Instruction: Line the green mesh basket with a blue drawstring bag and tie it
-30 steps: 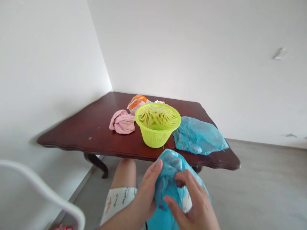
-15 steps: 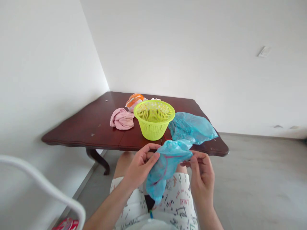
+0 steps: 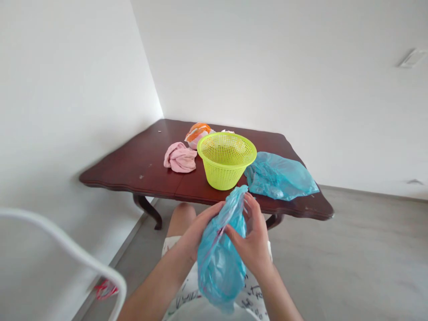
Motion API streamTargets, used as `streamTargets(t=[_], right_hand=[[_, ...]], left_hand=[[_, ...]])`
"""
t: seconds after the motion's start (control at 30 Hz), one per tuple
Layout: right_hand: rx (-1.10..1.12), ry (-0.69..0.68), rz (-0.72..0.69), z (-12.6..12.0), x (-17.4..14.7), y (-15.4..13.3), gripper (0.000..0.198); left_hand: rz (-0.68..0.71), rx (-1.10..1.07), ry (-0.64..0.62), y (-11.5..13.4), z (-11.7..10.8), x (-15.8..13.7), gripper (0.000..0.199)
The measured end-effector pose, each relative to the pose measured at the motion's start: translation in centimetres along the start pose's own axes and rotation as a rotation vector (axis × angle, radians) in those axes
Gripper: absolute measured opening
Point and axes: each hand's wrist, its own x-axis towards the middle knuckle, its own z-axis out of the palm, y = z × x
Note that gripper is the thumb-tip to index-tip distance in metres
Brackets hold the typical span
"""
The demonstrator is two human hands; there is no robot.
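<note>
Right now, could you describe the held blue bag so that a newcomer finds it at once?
From the dark red table, come to its near edge. There, over the person's lap, the left hand and right hand hold a crumpled blue bag with a pinkish line. Unlike the other blue bag, lying on the table by the basket, it is held.

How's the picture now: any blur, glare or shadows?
Head view: the wall plate looks smeared; head view: pale highlights show on the held bag; head view: a soft shadow falls on the left wall beside the table.
</note>
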Motion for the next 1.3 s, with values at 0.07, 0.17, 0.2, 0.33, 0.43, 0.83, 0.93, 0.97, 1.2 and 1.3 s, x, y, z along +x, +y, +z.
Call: streamTargets(t=[0.07, 0.17, 0.2, 0.33, 0.43, 0.83, 0.93, 0.97, 1.2, 1.3], right_hand=[[-0.196, 0.023, -0.020, -0.5, 0.0, 0.7, 0.075], [-0.415, 0.077, -0.055, -1.4, 0.2, 0.8, 0.070], [-0.469, 0.086, -0.075, -1.5, 0.3, 0.7, 0.075], [-0.628, 0.066, -0.201, -1.6, 1.0, 0.3, 0.100], [-0.691, 0.045, -0.264, -2.5, 1.8, 0.3, 0.108], [-0.564, 0.366, -0.334, -2.9, -1.1, -4.4, 0.083], [-0.542, 0.094, -0.318, -2.5, -1.0, -4.6, 0.054], [-0.534, 0.032, -0.300, -2.8, -0.6, -4.4, 0.048], [-0.595, -0.245, 0.079, -9.9, 3.0, -3.5, 0.044], [-0.707, -0.306, 0.132, -13.9, 3.9, -2.6, 0.037]], left_hand=[[-0.010, 0.014, -0.074, -0.3, -1.1, 0.0, 0.066], [0.119, 0.267, -0.188, -0.5, -2.7, -0.8, 0.088], [0.155, 0.399, -0.228, -0.5, -3.0, -1.2, 0.091], [0.263, 0.855, -0.247, -0.1, -2.4, -2.2, 0.082], [0.311, 1.067, -0.101, 0.8, -2.0, -2.4, 0.049], [0.508, 1.060, 0.031, 3.2, 0.1, -3.6, 0.038], [0.589, 1.278, -0.117, 3.8, 1.2, -3.8, 0.035], [0.622, 1.359, -0.183, 4.1, 1.2, -4.1, 0.034], [0.605, 1.555, -0.073, 6.8, -1.4, -6.8, 0.045], [0.494, 1.579, 0.050, 7.8, -2.5, -7.3, 0.023]])
